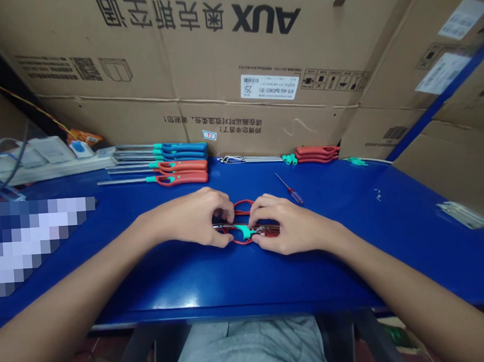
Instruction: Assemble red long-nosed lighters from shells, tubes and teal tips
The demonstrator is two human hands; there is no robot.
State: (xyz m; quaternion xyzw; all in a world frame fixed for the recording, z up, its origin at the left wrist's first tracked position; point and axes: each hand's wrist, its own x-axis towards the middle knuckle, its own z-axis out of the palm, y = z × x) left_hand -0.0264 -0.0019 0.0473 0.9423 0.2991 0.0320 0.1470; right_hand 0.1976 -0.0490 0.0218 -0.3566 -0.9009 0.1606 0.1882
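Both my hands meet over a red plastic lighter shell (pixel 243 207) with a teal trigger (pixel 243 231), lying on the blue table (pixel 240 279). My left hand (pixel 197 216) is curled, its fingers pinching the shell's left end and a thin metal rod. My right hand (pixel 288 224) is closed on a small dark-red handled screwdriver (pixel 269 230) laid across the shell, its tip pointing left.
Finished long lighters lie in rows at the back: blue and red ones (pixel 171 163) left, red ones (pixel 306 155) right. A small spare screwdriver (pixel 290 189) lies beyond my right hand. Cardboard boxes (pixel 235 66) wall the back and right. A power strip (pixel 39 160) sits far left.
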